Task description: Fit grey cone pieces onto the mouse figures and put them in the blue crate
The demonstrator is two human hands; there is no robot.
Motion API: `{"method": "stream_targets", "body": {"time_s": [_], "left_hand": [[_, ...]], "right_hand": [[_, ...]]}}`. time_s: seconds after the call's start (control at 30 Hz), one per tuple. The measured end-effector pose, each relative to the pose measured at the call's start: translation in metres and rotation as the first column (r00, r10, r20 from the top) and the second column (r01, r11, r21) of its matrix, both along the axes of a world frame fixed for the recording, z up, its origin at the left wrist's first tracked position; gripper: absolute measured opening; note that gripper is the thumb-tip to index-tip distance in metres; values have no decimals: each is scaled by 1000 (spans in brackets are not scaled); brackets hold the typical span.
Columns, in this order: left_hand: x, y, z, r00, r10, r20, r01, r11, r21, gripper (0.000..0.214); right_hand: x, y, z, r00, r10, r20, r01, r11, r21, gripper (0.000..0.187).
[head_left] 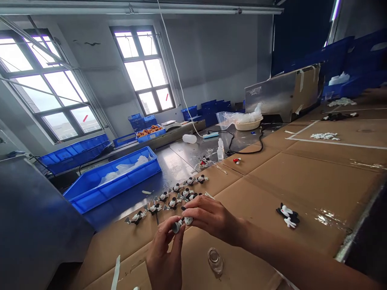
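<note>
My left hand [165,257] and my right hand [208,217] meet over the cardboard-covered bench [260,201]. Between their fingertips they pinch a small white-and-black figurine part [183,222] with a grey cone-shaped piece [177,226] at one end. Just beyond my fingers lies a cluster of several small black-and-white cartoon mouse figurines [172,199] with grey pointed pieces attached. A clear glass cup [215,260] stands below my right wrist. To the right lies a loose heap of black-and-white figurine parts [288,215].
A blue crate holding plastic film [111,181] stands on the steel surface to the left. Farther back are a dropper bottle [220,150], a black cable [244,149], and a bowl with a plastic bag [248,123]. Several blue crates line the walls.
</note>
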State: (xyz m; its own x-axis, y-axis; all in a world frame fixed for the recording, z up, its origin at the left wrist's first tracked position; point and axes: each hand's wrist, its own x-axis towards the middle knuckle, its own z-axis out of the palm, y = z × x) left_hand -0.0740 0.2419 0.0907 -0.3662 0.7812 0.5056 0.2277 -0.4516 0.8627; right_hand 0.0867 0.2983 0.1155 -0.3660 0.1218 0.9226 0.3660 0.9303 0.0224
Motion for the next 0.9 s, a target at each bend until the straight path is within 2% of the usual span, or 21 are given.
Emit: {"method": "stream_targets", "body": {"time_s": [0.2, 0.4, 0.47, 0.53, 0.6, 0.67, 0.77, 0.83, 0.9], "left_hand": [[0, -2, 2, 994, 76, -77, -73, 997, 36, 26], [-2, -1, -1, 996, 45, -83, -41, 998, 46, 25], [-4, 1, -5, 998, 29, -64, -29, 1000, 5, 30], [-8, 6, -7, 1000, -20, -16, 20, 1000, -8, 41], [-13, 11, -6, 998, -63, 11, 63, 998, 24, 52], [-20, 15, -5, 999, -55, -2, 55, 997, 63, 54], [-28, 20, -3, 999, 38, -7, -38, 999, 26, 51], [-30, 22, -2, 997, 79, 8, -79, 997, -25, 52], [-30, 22, -2, 996, 86, 19, -85, 995, -59, 55]], "right_hand": [[1, -3, 3, 1000, -11, -26, 11, 1000, 14, 8], [3, -5, 5, 1000, 9, -2, -9, 1000, 9, 7], [4, -3, 4, 999, 21, 25, -19, 997, -81, 8], [9, 6, 3, 999, -2, 43, 13, 967, -256, 10], [18, 25, 2, 995, -97, 35, 103, 896, -433, 15], [30, 52, 0, 970, -240, 34, 218, 802, -557, 19], [49, 97, -7, 903, -410, 129, 370, 588, -719, 21], [58, 119, -14, 869, -447, 212, 426, 459, -779, 24], [61, 132, -22, 855, -439, 276, 452, 369, -812, 25]]}}
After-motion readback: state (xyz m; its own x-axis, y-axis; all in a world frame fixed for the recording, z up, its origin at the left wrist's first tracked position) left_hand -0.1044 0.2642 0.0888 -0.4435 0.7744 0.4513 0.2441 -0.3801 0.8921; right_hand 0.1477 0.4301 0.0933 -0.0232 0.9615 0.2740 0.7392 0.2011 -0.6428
